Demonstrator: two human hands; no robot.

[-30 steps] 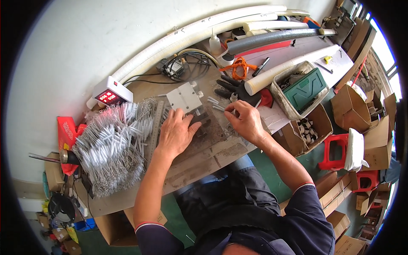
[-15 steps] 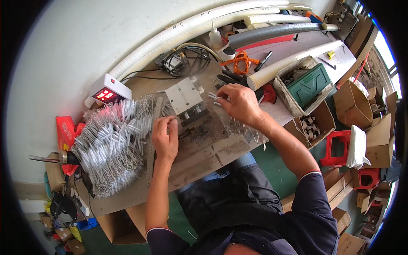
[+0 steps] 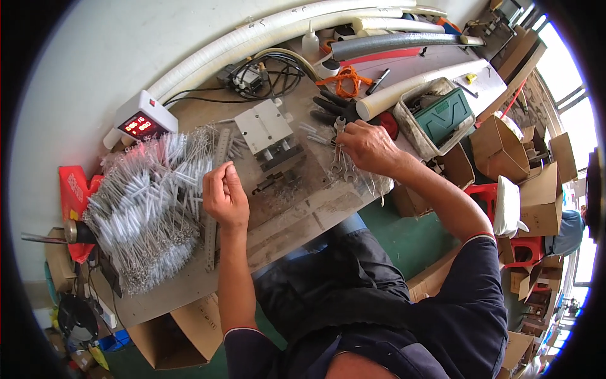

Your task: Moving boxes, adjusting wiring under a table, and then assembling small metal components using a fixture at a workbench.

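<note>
My right hand (image 3: 369, 148) is closed over the right part of the bench, its fingers pinched on a metal wrench (image 3: 339, 122) whose end sticks out beyond them. More open-ended wrenches (image 3: 344, 169) lie just below that hand. A few short white brush-like pieces (image 3: 310, 131) rest on the bench to its left. My left hand (image 3: 226, 197) hovers with curled fingers beside a metal ruler (image 3: 211, 240); whatever it may hold is hidden. Between my hands stands a small metal fixture (image 3: 268, 132) with a pale top plate. A big heap of wire-handled brushes (image 3: 148, 208) covers the left side.
A box with a red digital display (image 3: 145, 119) stands behind the heap. Black gloves (image 3: 331, 107), orange strap (image 3: 346, 81) and a long white tube (image 3: 420, 90) lie at the back right. A bin with a green case (image 3: 445, 117) sits at the right edge, cartons beyond.
My right hand has let go of the short white pieces, which now lie on the bench, and has moved onto the wrenches. My left hand has drawn back from the fixture, its fingers more curled.
</note>
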